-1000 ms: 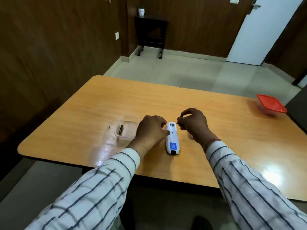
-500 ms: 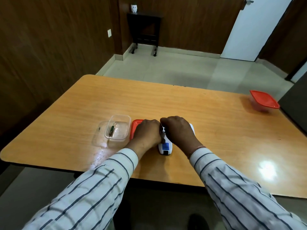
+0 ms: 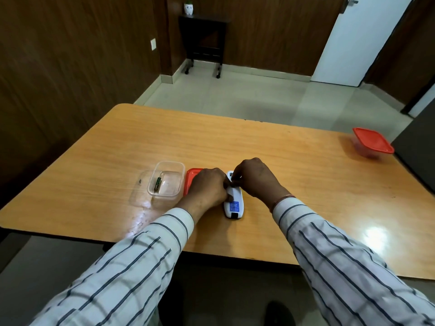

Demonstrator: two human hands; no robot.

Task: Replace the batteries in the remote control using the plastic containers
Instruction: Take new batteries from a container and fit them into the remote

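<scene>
A white remote control [image 3: 233,206] with a blue label lies face down on the wooden table [image 3: 235,147], its far end showing the battery bay. My left hand [image 3: 208,188] rests on the remote's left side, fingers curled against it. My right hand [image 3: 253,178] hovers over the far end, fingertips pinched at the bay; whether a battery is between them is hidden. To the left stands an open clear plastic container [image 3: 167,180] holding one green battery [image 3: 157,184]. Its red lid [image 3: 191,182] lies between the container and my left hand.
A second plastic container with a red lid [image 3: 372,143] sits near the table's far right edge. A dark object [image 3: 416,156] stands at the right edge. Beyond the table are a tiled floor, a black side table [image 3: 203,41] and a white door.
My right hand came left onto the remote's far end from the table beside it. My left hand stayed on the remote. The camera tilted, bringing the red lid into view.
</scene>
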